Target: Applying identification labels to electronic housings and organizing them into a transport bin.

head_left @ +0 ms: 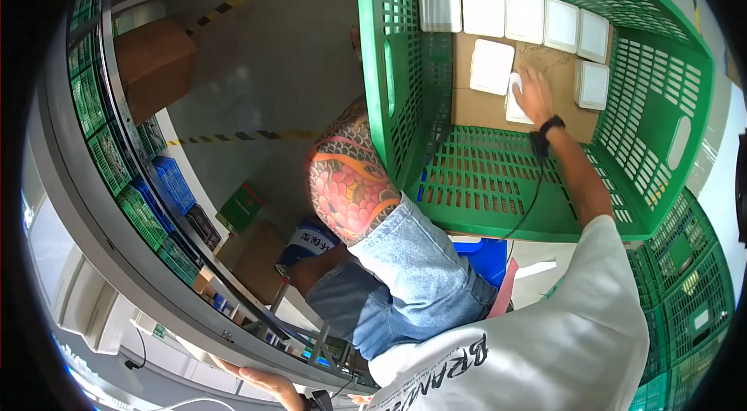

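Note:
My right hand (534, 98), with a dark band and cable at the wrist, reaches down into a green plastic crate (486, 218). Its fingers and thumb are on a white rectangular box (515, 109), covering part of it. Just left of that lies another white box (492, 67). Along the crate's far side runs a row of several similar boxes (484, 10), and one more box (593, 85) is by the right wall. Brown cardboard (482, 110) lines the bottom. Low at the left, my left hand (264, 382) has its fingers stretched out beside the grey bench edge (226, 337), holding nothing visible.
A curved-looking grey rack rail with green and blue baskets (175, 184) runs down the left. Brown cartons (156, 65) stand on the floor. Stacked green crates (685, 271) are at the right, and a blue bin (484, 259) is under the crate. My knee (354, 185) is close to the crate.

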